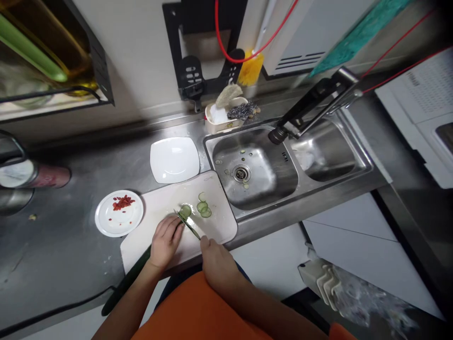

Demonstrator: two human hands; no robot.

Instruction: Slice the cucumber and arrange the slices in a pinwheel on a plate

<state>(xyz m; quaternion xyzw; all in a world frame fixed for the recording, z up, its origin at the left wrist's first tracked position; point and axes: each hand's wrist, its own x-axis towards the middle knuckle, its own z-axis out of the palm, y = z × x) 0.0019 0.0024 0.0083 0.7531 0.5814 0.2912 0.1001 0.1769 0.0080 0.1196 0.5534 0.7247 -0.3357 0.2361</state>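
A long dark green cucumber (136, 270) runs from beyond the counter's front edge onto the white cutting board (221, 231). My left hand (165, 240) is closed over its far end with the fingers bunched. My right hand (216, 257) grips a knife (191, 227), its handle hidden in the fist. The blade lies right beside my left fingertips, at the cucumber's cut end. Several thin cucumber slices (204, 208) rest on the board, and one more slice (185, 210) lies just past the blade.
Left of the board stands a round white plate (101, 219) with small red pieces; behind it is a square white plate (175, 160). A double sink (272, 189) on the right holds scattered slices under a black faucet (300, 108). A sponge caddy (222, 126) sits behind.
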